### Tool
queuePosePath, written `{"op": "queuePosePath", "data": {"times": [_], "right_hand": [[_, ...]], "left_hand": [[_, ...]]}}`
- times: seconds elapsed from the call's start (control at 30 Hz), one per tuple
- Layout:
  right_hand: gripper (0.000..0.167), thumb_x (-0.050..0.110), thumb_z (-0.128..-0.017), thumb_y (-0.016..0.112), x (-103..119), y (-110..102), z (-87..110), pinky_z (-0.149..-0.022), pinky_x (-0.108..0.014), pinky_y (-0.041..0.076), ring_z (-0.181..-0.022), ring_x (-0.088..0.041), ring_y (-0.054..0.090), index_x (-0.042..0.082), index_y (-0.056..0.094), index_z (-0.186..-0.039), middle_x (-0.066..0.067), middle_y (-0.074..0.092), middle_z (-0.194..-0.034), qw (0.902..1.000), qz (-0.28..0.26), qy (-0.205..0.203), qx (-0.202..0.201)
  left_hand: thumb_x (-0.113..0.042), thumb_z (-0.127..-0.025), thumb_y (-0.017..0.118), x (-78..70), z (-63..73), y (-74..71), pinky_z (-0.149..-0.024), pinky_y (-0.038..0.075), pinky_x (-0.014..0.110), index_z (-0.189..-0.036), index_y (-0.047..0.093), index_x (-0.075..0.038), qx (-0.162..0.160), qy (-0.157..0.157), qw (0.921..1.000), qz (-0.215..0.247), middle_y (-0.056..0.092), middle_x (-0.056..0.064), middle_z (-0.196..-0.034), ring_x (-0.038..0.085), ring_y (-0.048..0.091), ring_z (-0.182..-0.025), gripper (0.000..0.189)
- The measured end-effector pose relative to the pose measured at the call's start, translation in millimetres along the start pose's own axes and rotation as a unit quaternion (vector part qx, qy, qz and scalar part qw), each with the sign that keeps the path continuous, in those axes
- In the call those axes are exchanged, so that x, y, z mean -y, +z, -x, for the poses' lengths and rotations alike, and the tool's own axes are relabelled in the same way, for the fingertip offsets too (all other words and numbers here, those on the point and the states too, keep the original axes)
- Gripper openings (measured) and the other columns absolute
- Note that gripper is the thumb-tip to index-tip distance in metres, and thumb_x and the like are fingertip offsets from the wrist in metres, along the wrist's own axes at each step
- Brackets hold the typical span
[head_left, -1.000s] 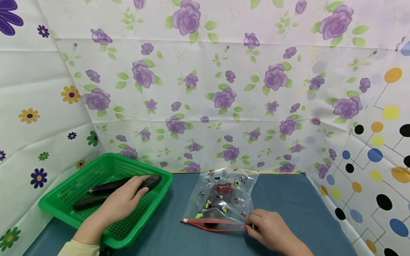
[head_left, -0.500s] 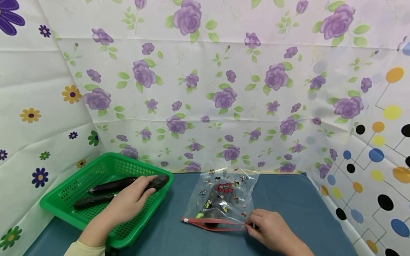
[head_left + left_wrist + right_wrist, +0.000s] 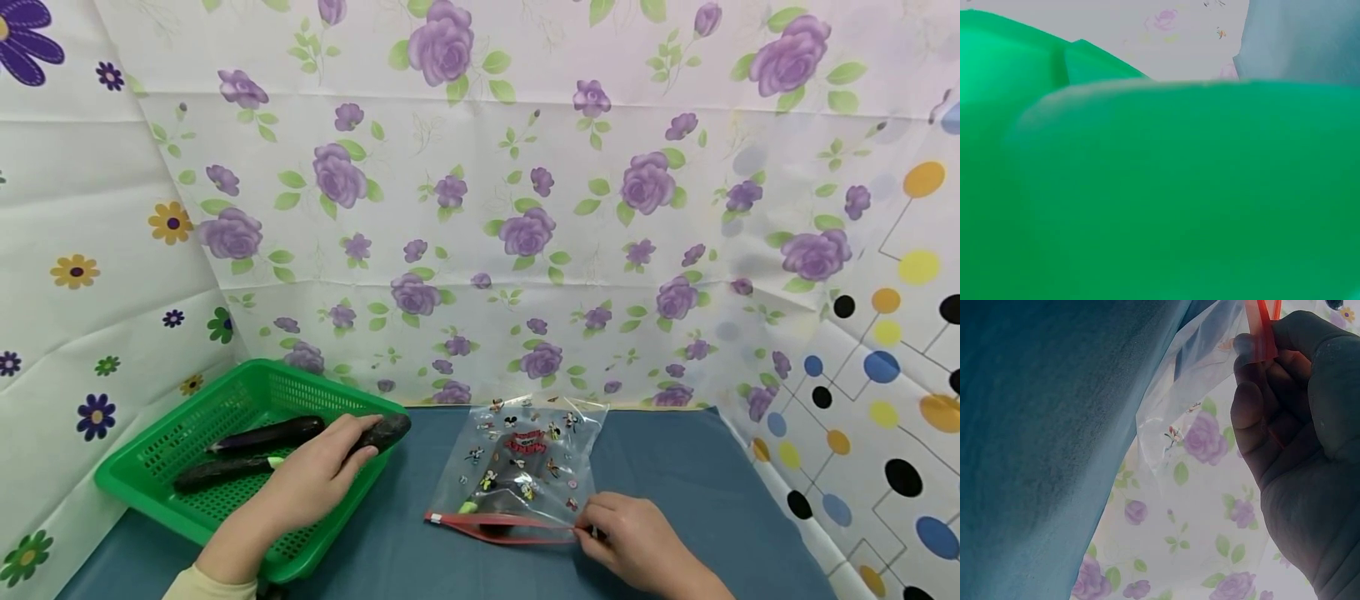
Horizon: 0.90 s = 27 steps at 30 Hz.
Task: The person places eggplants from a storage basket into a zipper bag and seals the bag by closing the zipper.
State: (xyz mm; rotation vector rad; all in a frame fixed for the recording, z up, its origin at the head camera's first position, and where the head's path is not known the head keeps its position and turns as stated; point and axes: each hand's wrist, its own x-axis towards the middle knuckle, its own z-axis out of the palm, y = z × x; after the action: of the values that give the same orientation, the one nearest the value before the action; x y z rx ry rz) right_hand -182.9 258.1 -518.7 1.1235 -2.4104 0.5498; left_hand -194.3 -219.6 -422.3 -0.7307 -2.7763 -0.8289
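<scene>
In the head view my left hand grips a dark eggplant over the right side of the green basket. Two more eggplants lie in that basket: a long dark purple one and one with a pale green stem end. A clear printed zip bag lies flat, its red-edged mouth towards me and slightly parted. Inside it is a dark eggplant with a green stem. My right hand pinches the mouth's right corner, also seen in the right wrist view at the red strip.
Blue cloth covers the table. Behind it hangs a white floral sheet, with patterned sheets on both sides. In the left wrist view, a blurred green basket wall blocks most of the scene.
My left hand has moved slightly right with the eggplant, whose tip now reaches the basket's right rim. My right hand and the bag have stayed in place.
</scene>
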Motion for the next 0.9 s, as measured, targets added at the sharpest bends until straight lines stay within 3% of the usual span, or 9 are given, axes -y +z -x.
{"op": "queuePosePath", "data": {"times": [0.27, 0.67, 0.9], "right_hand": [[0.022, 0.009, -0.092, 0.089, 1, 0, -0.7, -0.060, -0.010, 0.041, -0.072, 0.011, 0.053, 0.027, 0.077, -0.093, 0.020, 0.065, -0.090, 1.0000, -0.003, 0.005, 0.003], [0.023, 0.009, -0.092, 0.089, 1, -1, -0.7, -0.060, -0.009, 0.041, -0.072, 0.010, 0.054, 0.028, 0.077, -0.093, 0.020, 0.066, -0.090, 1.0000, 0.001, 0.000, -0.003], [0.023, 0.009, -0.091, 0.090, 1, -1, -1.1, -0.060, -0.009, 0.041, -0.072, 0.010, 0.053, 0.028, 0.077, -0.093, 0.020, 0.066, -0.090, 1.0000, 0.002, -0.003, -0.005]], "left_hand": [[-0.031, -0.120, 0.056, -6.4, 0.3, 8.2, -0.081, 0.056, 0.037, -0.162, 0.056, -0.010, -0.008, 0.024, 0.9997, -0.004, 0.065, 0.001, -0.138, 0.013, 0.069, -0.107, 0.047], [-0.033, -0.119, 0.056, -17.4, -1.1, 14.3, -0.084, 0.057, 0.039, -0.162, 0.055, -0.012, -0.006, 0.031, 0.9995, 0.000, 0.064, 0.001, -0.140, 0.015, 0.070, -0.111, 0.048], [-0.032, -0.120, 0.056, -22.6, -1.7, 18.3, -0.082, 0.057, 0.038, -0.162, 0.055, -0.010, 0.000, 0.056, 0.9984, 0.008, 0.065, 0.002, -0.139, 0.014, 0.070, -0.109, 0.048]]}}
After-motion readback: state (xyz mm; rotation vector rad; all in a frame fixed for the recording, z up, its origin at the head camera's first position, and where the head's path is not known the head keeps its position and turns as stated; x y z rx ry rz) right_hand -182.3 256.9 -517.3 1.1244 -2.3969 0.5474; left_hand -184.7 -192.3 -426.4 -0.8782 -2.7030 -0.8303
